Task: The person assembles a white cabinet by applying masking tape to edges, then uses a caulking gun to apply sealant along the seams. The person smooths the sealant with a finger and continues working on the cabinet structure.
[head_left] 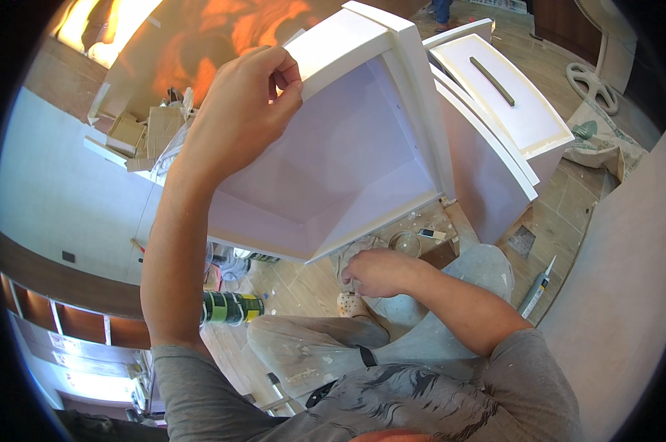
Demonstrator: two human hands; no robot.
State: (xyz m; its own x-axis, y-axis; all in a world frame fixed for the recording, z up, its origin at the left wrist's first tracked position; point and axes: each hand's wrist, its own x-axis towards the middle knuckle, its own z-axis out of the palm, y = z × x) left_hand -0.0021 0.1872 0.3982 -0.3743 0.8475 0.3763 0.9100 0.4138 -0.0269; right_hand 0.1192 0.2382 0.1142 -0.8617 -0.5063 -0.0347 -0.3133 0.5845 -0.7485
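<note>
Up top, the left hand (248, 110) had its fingers pinching the tilted white drawer (340, 155) by its upper rim, lower edge along the tabletop's (426, 217) far side; a firm, even hold suited it; the right hand's (377, 272) grip couldn't be told; neighbouring drawers (495, 107) crowded the right, the near side looked roomier

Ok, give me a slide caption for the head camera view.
Left hand at the edge of a white open-fronted box, right hand lower down, by a pale crumpled cloth.
</note>
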